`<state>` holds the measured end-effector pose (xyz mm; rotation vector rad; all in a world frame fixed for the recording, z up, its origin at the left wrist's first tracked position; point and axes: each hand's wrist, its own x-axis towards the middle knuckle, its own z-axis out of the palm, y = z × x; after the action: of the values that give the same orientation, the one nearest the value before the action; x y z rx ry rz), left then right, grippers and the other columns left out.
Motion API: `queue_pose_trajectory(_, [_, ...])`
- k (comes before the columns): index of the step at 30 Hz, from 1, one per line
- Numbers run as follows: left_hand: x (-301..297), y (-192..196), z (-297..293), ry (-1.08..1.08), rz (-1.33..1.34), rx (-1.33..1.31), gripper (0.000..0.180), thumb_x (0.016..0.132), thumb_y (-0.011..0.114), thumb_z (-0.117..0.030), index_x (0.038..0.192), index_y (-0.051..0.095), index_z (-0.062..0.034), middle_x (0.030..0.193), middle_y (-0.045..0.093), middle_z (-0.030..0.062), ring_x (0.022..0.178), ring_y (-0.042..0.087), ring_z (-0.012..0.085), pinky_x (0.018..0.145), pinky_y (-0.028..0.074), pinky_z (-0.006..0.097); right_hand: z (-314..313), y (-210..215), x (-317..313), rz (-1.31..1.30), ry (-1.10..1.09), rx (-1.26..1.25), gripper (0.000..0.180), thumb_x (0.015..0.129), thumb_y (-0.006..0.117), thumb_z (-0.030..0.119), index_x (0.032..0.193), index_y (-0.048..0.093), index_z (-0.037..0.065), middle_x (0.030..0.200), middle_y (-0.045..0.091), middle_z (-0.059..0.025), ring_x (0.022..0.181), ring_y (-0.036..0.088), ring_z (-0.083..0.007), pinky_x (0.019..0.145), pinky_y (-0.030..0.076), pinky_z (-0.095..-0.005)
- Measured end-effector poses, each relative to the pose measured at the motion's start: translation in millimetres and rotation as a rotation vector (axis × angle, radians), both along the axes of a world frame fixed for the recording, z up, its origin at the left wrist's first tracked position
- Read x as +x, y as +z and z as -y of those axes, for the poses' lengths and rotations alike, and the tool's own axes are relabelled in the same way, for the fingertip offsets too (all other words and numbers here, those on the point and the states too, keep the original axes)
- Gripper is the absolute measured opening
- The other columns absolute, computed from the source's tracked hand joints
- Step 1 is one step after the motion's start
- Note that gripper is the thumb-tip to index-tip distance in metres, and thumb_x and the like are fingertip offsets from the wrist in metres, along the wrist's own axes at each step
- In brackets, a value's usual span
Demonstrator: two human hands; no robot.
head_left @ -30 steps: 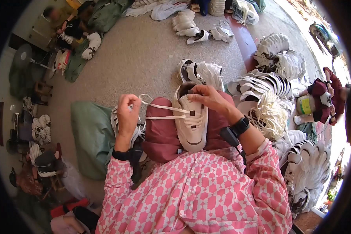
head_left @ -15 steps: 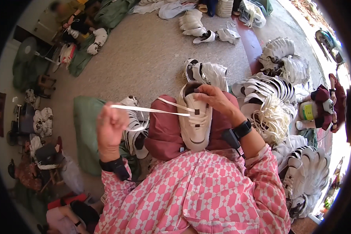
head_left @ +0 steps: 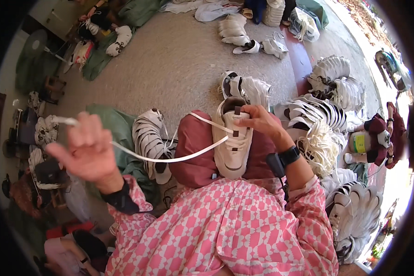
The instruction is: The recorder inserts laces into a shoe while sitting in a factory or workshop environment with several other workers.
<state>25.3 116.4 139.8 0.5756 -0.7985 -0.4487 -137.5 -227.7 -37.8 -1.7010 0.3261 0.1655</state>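
A cream-white sneaker upper rests toe toward me on my lap, between my knees. The fingers of my right hand are closed on its tongue near the collar, thumb on top. My left hand is raised far out to the left, palm showing, with the thumb spread and the fingers curled round a flat white shoelace. From the hand the lace sags in a curve to the eyelets; its end sticks out beyond the fingers. Another stretch of lace runs from the upper across my left knee.
Stacked uppers lie left of my knee, and others just ahead. At right are more piles and a heap of loose laces. Green cloth lies on the left. Other people sit around the room's edges; one is at right.
My left hand has swung outward to the left and turned palm up, drawing out the lace, which now sags. My right hand stays at the upper, its grip shifted slightly on the tongue.
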Motion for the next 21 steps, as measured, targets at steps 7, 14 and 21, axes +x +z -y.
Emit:
queue_pose_trajectory(7, [-42.3,-113.7,137.6,0.279,1.001,0.636,0.011,0.084,0.069,-0.01,0.095,0.069,-0.0065,0.082,0.063,0.0085,0.085,0.062,0.0304,0.072,0.051,0.036,-4.7,-8.5,1.6,0.012,-0.066,-0.015,0.023,0.089,0.072,0.016,0.106,0.068,0.001,0.09,0.064,0.0051,0.082,0.054,-0.0028,0.069,0.043,-0.0213])
queue_pose_trajectory(14, [-35.1,-180.8,148.8,0.246,1.096,0.654,0.012,0.075,0.074,-0.01,0.081,0.063,-0.0066,0.079,0.059,0.007,0.084,0.056,0.029,0.073,0.047,0.038,-12.6,-6.5,-0.6,0.154,-0.136,0.289,0.019,0.089,0.071,0.012,0.104,0.066,0.002,0.087,0.064,0.0036,0.08,0.057,-0.0036,0.067,0.045,-0.0216])
queue_pose_trajectory(21, [-36.7,-196.5,142.2,0.25,0.939,0.784,0.01,0.076,0.072,-0.011,0.08,0.064,-0.0056,0.077,0.061,0.0072,0.086,0.056,0.0283,0.076,0.048,0.038,-5.7,-6.9,5.8,0.072,-0.193,0.406,0.021,0.091,0.07,0.016,0.108,0.067,0.004,0.093,0.067,0.0025,0.083,0.06,-0.005,0.071,0.047,-0.0217])
